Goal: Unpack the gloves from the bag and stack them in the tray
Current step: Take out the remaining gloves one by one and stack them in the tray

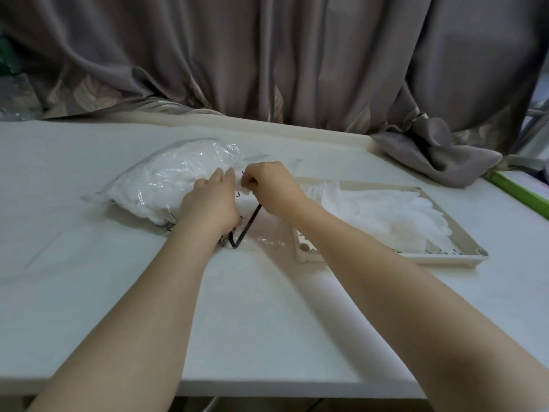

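Note:
A clear plastic bag [166, 179] full of white gloves lies on the white table, left of centre. My left hand [212, 200] rests flat on the bag's right end, fingers straight. My right hand [267, 185] is curled just beside it, pinching something white at the bag's open mouth; exactly what it pinches is hidden by the fingers. A beige tray [303, 251] sits to the right and holds a stack of white gloves [383, 215]. The bag's black edge strip [246, 227] runs out from under my hands.
The table's [89, 263] front edge is close to me. A grey curtain [297, 69] hangs along the far edge, with a bunched fold [430, 150] lying on the table behind the tray. A green strip [520, 194] sits at the far right.

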